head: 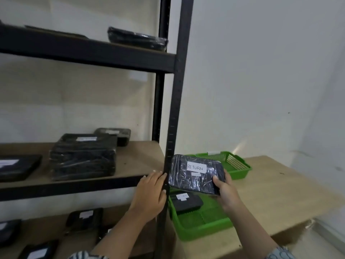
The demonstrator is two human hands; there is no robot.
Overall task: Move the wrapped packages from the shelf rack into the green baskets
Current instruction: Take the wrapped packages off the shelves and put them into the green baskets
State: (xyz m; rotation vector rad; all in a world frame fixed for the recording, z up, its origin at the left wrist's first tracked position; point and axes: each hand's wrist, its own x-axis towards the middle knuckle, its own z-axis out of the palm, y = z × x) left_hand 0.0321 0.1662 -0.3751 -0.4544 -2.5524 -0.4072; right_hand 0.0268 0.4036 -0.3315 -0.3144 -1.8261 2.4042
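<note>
Head view: a black metal shelf rack (175, 109) stands against a pale wall, with its front post as the marker. Right of the post, a light wooden table (280, 193) carries a near basket (196, 228) and a far basket (237, 165), both green mesh plastic. The right hand (226, 191) pinches a held package (196, 174) just right of the post, above the near basket. The package is a rounded oblong in crinkled glossy wrap with a white "RETURN" label. A second package (186, 201) lies in the near basket. The left hand (149, 193) rests against the post's left side, fingers straight.
</note>
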